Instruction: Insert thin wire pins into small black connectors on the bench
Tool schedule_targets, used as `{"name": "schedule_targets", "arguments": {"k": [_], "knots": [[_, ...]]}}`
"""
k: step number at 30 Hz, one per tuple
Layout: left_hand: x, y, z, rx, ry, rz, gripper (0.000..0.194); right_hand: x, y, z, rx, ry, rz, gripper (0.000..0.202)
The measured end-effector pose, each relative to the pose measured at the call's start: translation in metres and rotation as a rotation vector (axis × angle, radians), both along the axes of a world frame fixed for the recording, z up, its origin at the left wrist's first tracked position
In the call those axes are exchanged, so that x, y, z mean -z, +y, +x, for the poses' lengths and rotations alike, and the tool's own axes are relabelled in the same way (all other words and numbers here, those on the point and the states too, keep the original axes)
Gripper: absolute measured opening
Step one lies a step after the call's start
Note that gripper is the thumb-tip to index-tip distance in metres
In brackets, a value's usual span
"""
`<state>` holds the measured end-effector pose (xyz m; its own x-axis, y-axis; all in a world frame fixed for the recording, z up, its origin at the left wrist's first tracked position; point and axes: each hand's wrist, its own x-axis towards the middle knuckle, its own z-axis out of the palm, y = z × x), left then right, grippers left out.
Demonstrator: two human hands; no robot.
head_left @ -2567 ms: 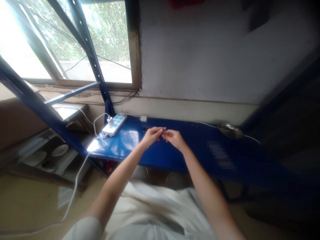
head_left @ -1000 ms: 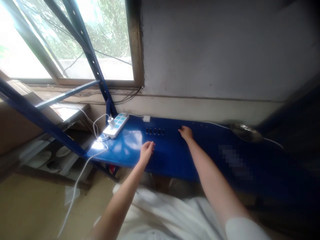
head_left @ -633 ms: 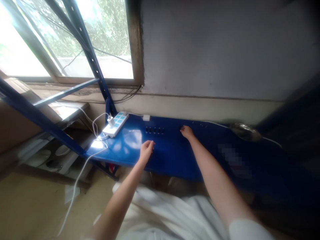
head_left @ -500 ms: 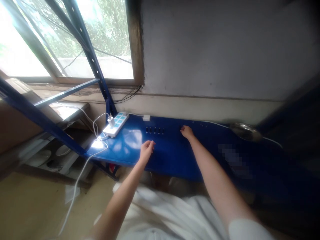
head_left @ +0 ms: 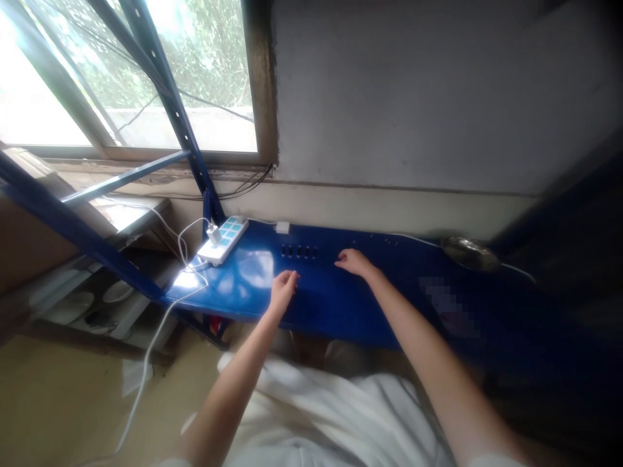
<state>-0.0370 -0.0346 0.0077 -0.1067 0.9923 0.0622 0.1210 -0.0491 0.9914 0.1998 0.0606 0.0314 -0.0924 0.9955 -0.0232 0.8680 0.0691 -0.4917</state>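
Observation:
Several small dark pieces (head_left: 298, 251) stand in a row on the blue table (head_left: 331, 311). Just in front of that row is my left hand (head_left: 283, 288), its fingers pinched together; whatever they hold is too small to make out. My right hand (head_left: 351, 261) is over the table to the right of the row, thumb and fingertips close together, and I cannot make out anything between them. Several tiny pale bits (head_left: 390, 242) lie near the table's back edge, beyond my right hand.
A white power strip (head_left: 224, 240) with a plug and cables lies at the table's left end. A white adapter (head_left: 282, 227) sits at the back edge. To the right is a shiny metal dish (head_left: 470, 253). Blue rack posts (head_left: 178, 117) rise at the left.
My right hand has moved left and slightly toward me, nearer the row of dark pieces. My left hand has stayed nearly in place. The view has shifted slightly.

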Motion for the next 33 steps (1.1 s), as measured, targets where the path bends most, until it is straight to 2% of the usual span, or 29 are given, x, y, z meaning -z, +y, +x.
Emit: {"name": "schedule_targets", "arguments": {"k": [3, 9, 19, 28, 33], "knots": [[0.002, 0.001, 0.000, -0.007, -0.004, 0.001, 0.037, 0.000, -0.010, -0.031, -0.066, 0.093, 0.018, 0.031], [0.002, 0.000, 0.000, -0.015, -0.029, 0.000, 0.037, 0.008, -0.005, -0.062, 0.007, 0.031, 0.040, 0.030], [0.000, -0.001, 0.001, -0.021, -0.031, 0.013, 0.037, 0.027, 0.008, -0.077, 0.116, 0.017, 0.072, 0.025], [-0.002, -0.002, 0.001, -0.019, -0.021, 0.000, 0.036, 0.028, 0.008, -0.083, 0.155, 0.025, 0.097, 0.017], [0.000, -0.001, 0.000, -0.017, 0.004, 0.010, 0.036, 0.022, 0.002, -0.079, 0.173, 0.119, 0.068, 0.012]]}}
